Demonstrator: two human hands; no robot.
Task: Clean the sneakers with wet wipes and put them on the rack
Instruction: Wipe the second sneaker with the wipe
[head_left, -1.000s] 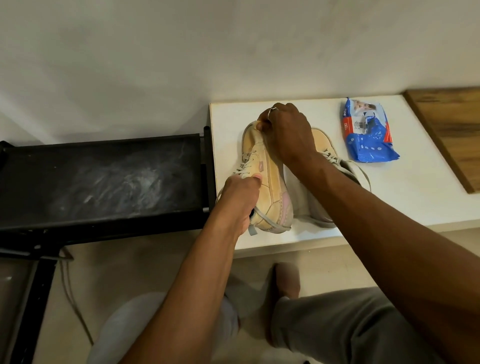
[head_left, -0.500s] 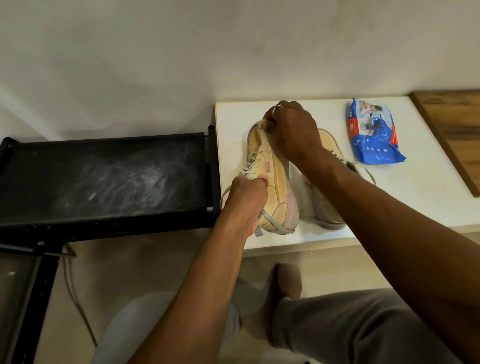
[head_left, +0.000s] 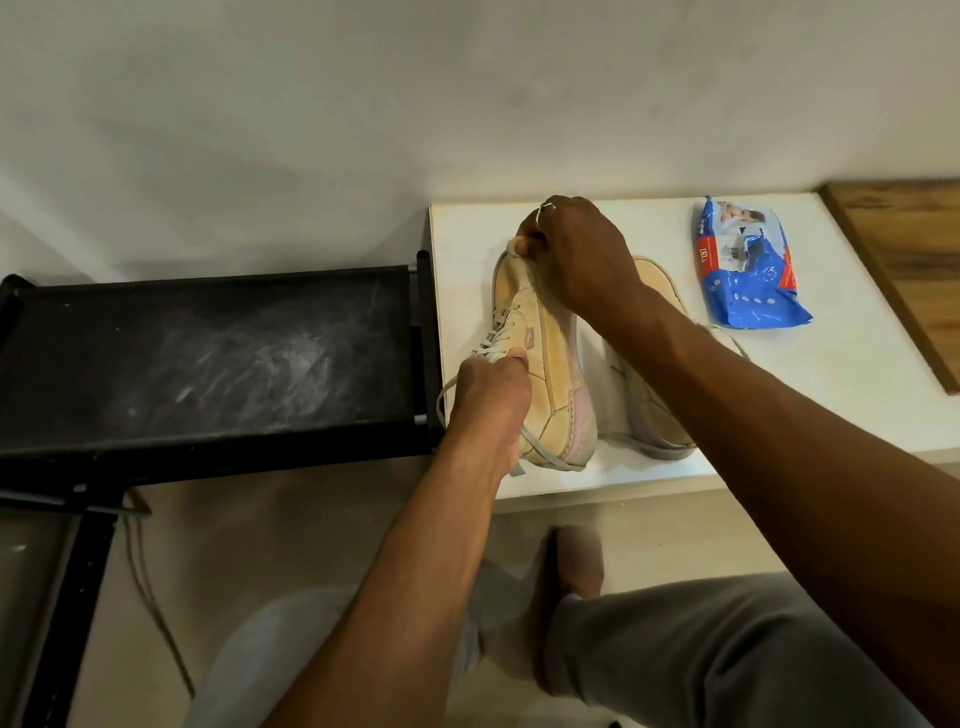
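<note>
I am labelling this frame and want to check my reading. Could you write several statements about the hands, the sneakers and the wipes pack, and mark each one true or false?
1. The left hand grips the held sneaker near its laces. True.
2. The blue wipes pack lies on the black rack. False: it lies on the white table, right of the sneakers.
3. The right hand holds the far end of the held sneaker. True.
4. Both sneakers stand on the rack. False: one is in the hands at the table, and the second sneaker lies on the table.
5. The right forearm hides part of the second sneaker. True.
</note>
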